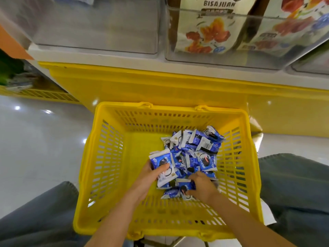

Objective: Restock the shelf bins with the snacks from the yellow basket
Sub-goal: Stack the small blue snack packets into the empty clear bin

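Snacks (pixel 188 157): small blue packets heaped in basket (pixel 106 108), right half. Light, slick, crinkly; likely crushable. Left hand (pixel 151 177) grips one packet; right hand (pixel 203 188) curls round another. Take by edges, gently.

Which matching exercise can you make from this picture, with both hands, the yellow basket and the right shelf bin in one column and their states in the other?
Column one
1. left hand
2. right hand
3. yellow basket
4. right clear bin

Column two
A. contains tall white bags
B. thumb presses a blue-and-white packet at the pile's left edge
C. contains the pile of blue packets
D. fingers curl round a blue packet at the pile's near end

Pairs: 1-B, 2-D, 3-C, 4-A
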Demonstrator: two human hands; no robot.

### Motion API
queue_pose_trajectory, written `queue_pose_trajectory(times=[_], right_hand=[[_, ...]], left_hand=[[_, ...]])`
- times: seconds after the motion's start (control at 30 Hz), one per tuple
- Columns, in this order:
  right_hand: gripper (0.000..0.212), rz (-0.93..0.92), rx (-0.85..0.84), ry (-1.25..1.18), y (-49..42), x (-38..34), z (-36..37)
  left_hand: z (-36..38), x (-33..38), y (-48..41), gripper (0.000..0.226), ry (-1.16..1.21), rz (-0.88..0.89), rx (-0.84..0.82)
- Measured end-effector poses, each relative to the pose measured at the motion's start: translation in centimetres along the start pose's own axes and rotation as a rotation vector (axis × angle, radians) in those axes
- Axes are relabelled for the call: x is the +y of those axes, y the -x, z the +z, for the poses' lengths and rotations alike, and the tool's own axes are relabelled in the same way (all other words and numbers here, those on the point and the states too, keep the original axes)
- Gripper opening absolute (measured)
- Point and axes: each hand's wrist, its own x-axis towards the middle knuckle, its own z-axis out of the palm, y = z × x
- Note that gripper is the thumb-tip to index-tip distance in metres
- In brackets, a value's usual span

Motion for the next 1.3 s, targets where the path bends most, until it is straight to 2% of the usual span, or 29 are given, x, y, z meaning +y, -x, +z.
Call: queue_pose_trajectory(times=[0.1,0.17,0.27,0.37,0.47,0.57,0.63,0.73,0.83,1.0,1.07,1.13,1.3], right_hand=[[0.036,-0.052,0.08,-0.127,0.3,-0.6,0.2],[0.037,-0.034,0.111,-0.197,0.7,-1.0,-0.3],[0.034,-0.026,0.192,-0.342,1.3,-1.7,-2.0],[0.015,-0.06,0.229,-0.473,2.3,-3.0,-4.4],[0.015,-0.17,0.264,-0.596,3.8,-4.5,-6.7],[0.016,-0.231,0.328,-0.663,5.5,-5.8,-8.7],[0.015,-0.275,0.309,-0.726,6.6,-6.6,-10.1],[0.028,-0.349,0.327,-0.709,8.1,-8.4,-12.2],[0.022,-0.415,0.424,-0.695,9.2,-10.4,-14.6],[0.019,-0.52,0.421,-0.656,11.8,-14.5,-19.4],[0.021,-0.61,0.434,-0.599,13.0,-16.5,-21.7],[0.024,-0.694,0.485,-0.533,14.3,-18.8,-24.1],[0.029,-0.769,0.788,-0.332,15.0,-24.8,-29.6]], left_hand=[[0.0,0.0,0.2,0.057,-0.001,-0.001,0.016],[0.1,0.1,0.3,0.052,-0.002,0.01,0.024],[0.3,0.4,0.7,0.051,0.016,0.035,0.018],[0.8,0.9,1.4,0.053,0.034,0.066,0.011],[1.2,1.8,2.8,0.056,0.084,0.097,-0.019],[1.3,3.2,4.1,0.061,0.238,0.126,-0.068],[1.3,4.6,5.1,0.058,0.323,0.163,-0.123],[1.5,6.8,6.9,0.054,0.375,0.211,-0.184],[0.8,9.2,8.9,0.05,0.379,0.288,-0.195],[-2.1,14.3,12.3,0.025,0.44,0.41,-0.209],[-3.3,16.3,13.6,0.03,0.427,0.441,-0.216],[-4.2,18.1,14.7,0.043,0.401,0.48,-0.221],[-7.0,22.0,15.8,0.057,0.382,0.579,-0.157]])
